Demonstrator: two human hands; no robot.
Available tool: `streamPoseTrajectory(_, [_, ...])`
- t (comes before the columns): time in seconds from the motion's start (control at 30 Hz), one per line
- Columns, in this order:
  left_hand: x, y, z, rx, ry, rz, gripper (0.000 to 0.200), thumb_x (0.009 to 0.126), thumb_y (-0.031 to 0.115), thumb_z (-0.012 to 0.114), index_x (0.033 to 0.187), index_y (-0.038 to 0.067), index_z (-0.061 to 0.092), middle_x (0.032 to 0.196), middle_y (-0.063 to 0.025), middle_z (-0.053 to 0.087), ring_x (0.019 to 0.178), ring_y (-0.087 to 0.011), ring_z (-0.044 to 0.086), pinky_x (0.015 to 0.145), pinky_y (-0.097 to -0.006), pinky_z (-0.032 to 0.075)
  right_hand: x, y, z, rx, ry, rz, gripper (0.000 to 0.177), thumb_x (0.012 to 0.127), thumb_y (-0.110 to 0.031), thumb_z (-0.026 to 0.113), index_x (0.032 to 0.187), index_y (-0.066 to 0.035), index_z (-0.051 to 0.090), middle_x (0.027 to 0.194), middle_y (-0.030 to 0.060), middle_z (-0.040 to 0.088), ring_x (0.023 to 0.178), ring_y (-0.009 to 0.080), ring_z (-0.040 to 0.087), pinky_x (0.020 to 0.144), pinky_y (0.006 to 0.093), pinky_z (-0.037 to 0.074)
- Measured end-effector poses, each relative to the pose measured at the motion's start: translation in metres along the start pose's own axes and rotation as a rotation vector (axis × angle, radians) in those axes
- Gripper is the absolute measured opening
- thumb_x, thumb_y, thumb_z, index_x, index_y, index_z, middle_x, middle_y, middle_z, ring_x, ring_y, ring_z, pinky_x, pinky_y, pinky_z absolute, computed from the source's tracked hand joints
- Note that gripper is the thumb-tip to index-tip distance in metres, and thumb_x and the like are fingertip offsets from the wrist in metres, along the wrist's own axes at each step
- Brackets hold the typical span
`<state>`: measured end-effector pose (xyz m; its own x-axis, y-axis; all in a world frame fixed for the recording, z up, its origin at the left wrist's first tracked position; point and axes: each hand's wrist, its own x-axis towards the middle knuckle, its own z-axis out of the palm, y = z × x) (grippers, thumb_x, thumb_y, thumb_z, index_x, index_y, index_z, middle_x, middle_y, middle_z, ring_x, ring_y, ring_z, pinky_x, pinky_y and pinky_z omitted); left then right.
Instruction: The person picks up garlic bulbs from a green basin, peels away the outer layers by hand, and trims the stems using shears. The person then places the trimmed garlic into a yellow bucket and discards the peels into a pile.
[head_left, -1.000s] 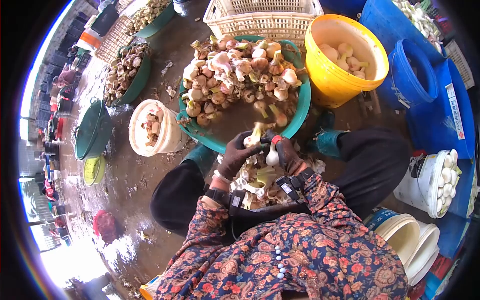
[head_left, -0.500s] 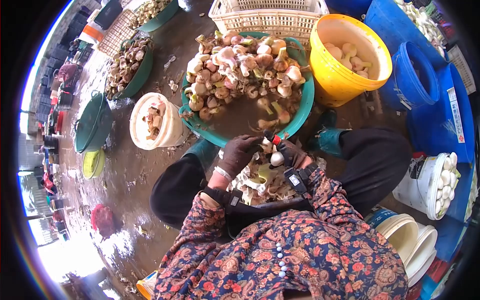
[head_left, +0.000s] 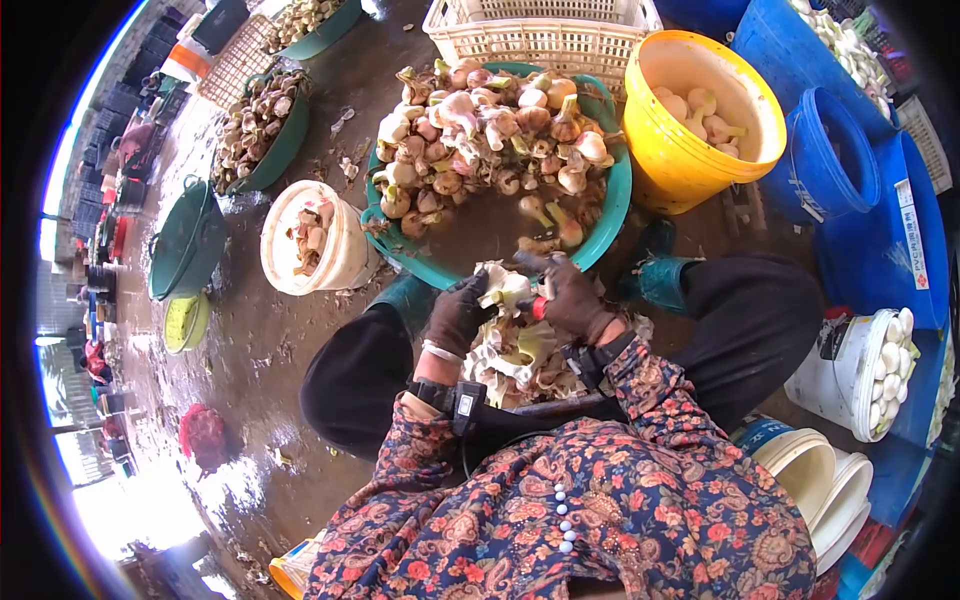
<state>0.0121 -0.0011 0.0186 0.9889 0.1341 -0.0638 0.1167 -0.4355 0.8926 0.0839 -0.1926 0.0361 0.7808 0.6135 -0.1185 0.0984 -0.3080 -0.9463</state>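
Observation:
My left hand (head_left: 457, 314), in a dark glove, grips a pale bulb (head_left: 503, 289) with loose husk hanging off it. My right hand (head_left: 572, 296), also gloved, closes on a small red-handled knife (head_left: 537, 307) pressed against the bulb. Both hands work above a heap of peeled husks (head_left: 520, 360) in my lap. Just beyond them a teal basin (head_left: 608, 215) holds several unpeeled bulbs (head_left: 480, 130).
A yellow bucket (head_left: 665, 165) with peeled bulbs stands right of the basin. A white bucket (head_left: 345, 262) of scraps is at the left, a white crate (head_left: 540, 35) behind. Blue tubs (head_left: 840, 150) and a bucket of white bulbs (head_left: 865, 385) are at right. The floor is wet.
My hands have drawn closer to my lap and turned the bulb. Husk now hangs off the bulb; the bare white bulb seen earlier is hidden behind my right hand.

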Motion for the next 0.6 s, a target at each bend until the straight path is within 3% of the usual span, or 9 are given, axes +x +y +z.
streamPoseTrajectory(0.03, [0.000,-0.001,0.003,-0.340,-0.011,-0.249,0.035,0.080,0.012,0.065,0.112,0.000,0.057,0.100,-0.0113,0.064,0.089,-0.0244,0.062,0.080,-0.0327,0.049,-0.005,-0.016,0.000,-0.382,-0.031,-0.031,0.053,0.071,-0.020,0.069,0.121,-0.012,0.054,0.101,0.0155,0.058,0.093,0.0272,0.058,0.081,0.0334,0.046])
streamPoseTrajectory(0.07, [0.001,-0.001,0.005,-0.341,-0.015,-0.251,0.035,0.080,0.012,0.065,0.112,0.000,0.057,0.100,-0.0113,0.064,0.089,-0.0244,0.062,0.080,-0.0327,0.049,-0.007,-0.005,0.012,-0.469,0.080,-0.253,0.042,0.073,-0.021,0.065,0.114,-0.016,0.059,0.096,0.0175,0.056,0.091,0.0326,0.057,0.076,0.0371,0.048])
streamPoseTrajectory(0.13, [0.007,0.000,0.005,-0.931,0.007,-0.700,0.033,0.079,0.012,0.065,0.110,0.002,0.058,0.098,-0.0087,0.064,0.087,-0.0219,0.062,0.079,-0.0304,0.049,-0.004,0.010,0.020,-0.368,0.111,-0.212,0.039,0.072,-0.020,0.065,0.111,-0.013,0.060,0.092,0.0158,0.057,0.086,0.0299,0.059,0.073,0.0365,0.048])
streamPoseTrajectory(0.2, [0.004,0.009,-0.003,-0.899,0.021,-0.561,0.031,0.080,0.013,0.065,0.109,0.003,0.059,0.096,-0.0069,0.063,0.086,-0.0190,0.061,0.078,-0.0283,0.049,0.003,0.029,0.025,0.148,0.087,0.134,0.033,0.073,-0.018,0.065,0.104,-0.006,0.062,0.081,0.0104,0.062,0.076,0.0215,0.061,0.066,0.0339,0.048])
streamPoseTrajectory(0.27, [0.000,0.008,0.002,-0.582,0.079,-0.094,0.025,0.085,0.021,0.062,0.103,0.004,0.061,0.092,-0.0018,0.061,0.079,-0.0092,0.056,0.068,-0.0223,0.046,0.012,0.069,0.028,0.326,0.084,0.083,0.030,0.074,-0.015,0.064,0.103,-0.005,0.062,0.080,0.0093,0.063,0.074,0.0189,0.061,0.066,0.0319,0.048])
streamPoseTrajectory(0.37, [-0.013,0.029,-0.020,-0.845,-0.221,-0.318,0.018,0.084,0.018,0.062,0.095,0.004,0.061,0.086,0.0000,0.059,0.073,-0.0075,0.051,0.063,-0.0213,0.042,0.014,0.086,0.016,0.421,0.055,-0.144,0.031,0.076,-0.010,0.063,0.106,-0.005,0.061,0.089,0.0088,0.065,0.076,0.0159,0.061,0.068,0.0277,0.049])
streamPoseTrajectory(0.43, [-0.019,0.050,-0.024,-1.017,-0.199,-0.225,0.022,0.079,0.025,0.066,0.078,0.006,0.056,0.074,0.0002,0.054,0.068,-0.0093,0.049,0.063,-0.0214,0.040,0.012,0.088,0.006,1.351,0.122,0.354,0.038,0.073,-0.010,0.066,0.110,-0.003,0.058,0.093,0.0086,0.065,0.079,0.0156,0.061,0.072,0.0271,0.049])
streamPoseTrajectory(0.53, [-0.020,0.031,-0.047,-1.049,-0.329,-0.124,0.022,0.076,0.021,0.067,0.078,0.003,0.056,0.077,-0.0047,0.057,0.075,-0.0136,0.055,0.070,-0.0274,0.046,0.004,0.084,-0.001,0.678,0.173,0.068,0.047,0.071,-0.009,0.069,0.114,-0.002,0.052,0.100,0.0101,0.062,0.086,0.0167,0.060,0.075,0.0298,0.050])
streamPoseTrajectory(0.6, [-0.010,0.046,-0.053,-0.525,-0.476,-0.301,0.029,0.078,0.019,0.067,0.096,-0.003,0.059,0.090,-0.0108,0.062,0.086,-0.0192,0.059,0.077,-0.0291,0.048,0.006,0.088,0.000,0.337,0.179,-0.077,0.051,0.070,-0.009,0.070,0.117,-0.001,0.050,0.103,0.0109,0.060,0.090,0.0173,0.060,0.076,0.0312,0.051])
